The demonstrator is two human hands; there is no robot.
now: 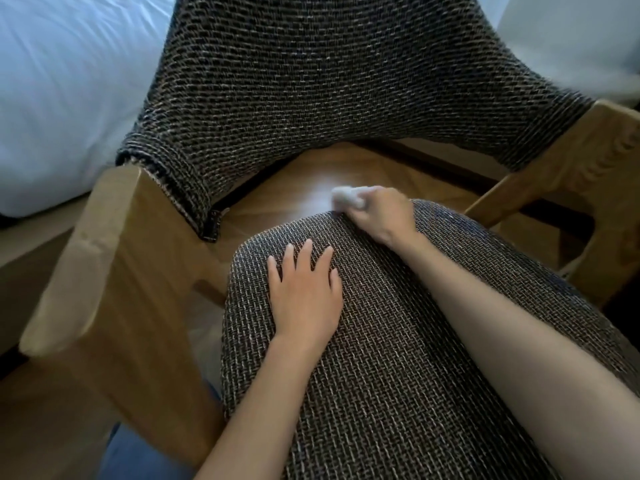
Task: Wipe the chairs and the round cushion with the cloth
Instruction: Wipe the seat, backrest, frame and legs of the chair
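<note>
The bare right forearm (502,341) comes in closest, stretched across the padded seat (381,410) of the chair (145,306). At the seat's far edge the right hand (384,216) is curled round a small bunched white cloth (348,196), holding it against the fabric where the seat rounds over. The left hand (304,292) lies flat on the seat nearer the middle, fingers straight and slightly spread, gripping nothing.

A white bed (62,81) stands just beside the chair, close to the broad wooden armrest (104,254) on that side. The other armrest (595,161) is partly blurred, with something pale and white behind it that I cannot make out. Wooden floor (294,174) with a bright glare patch shows through the gap between seat and backrest (329,81). A bit of blue trouser leg (138,455) shows at the bottom edge.

Seat and backrest wear the same coarse weave, dark threads flecked with tan and cream. The backrest flares wide and wraps down onto both armrests. The frame is light, plain wood with flat faces and squared edges.
</note>
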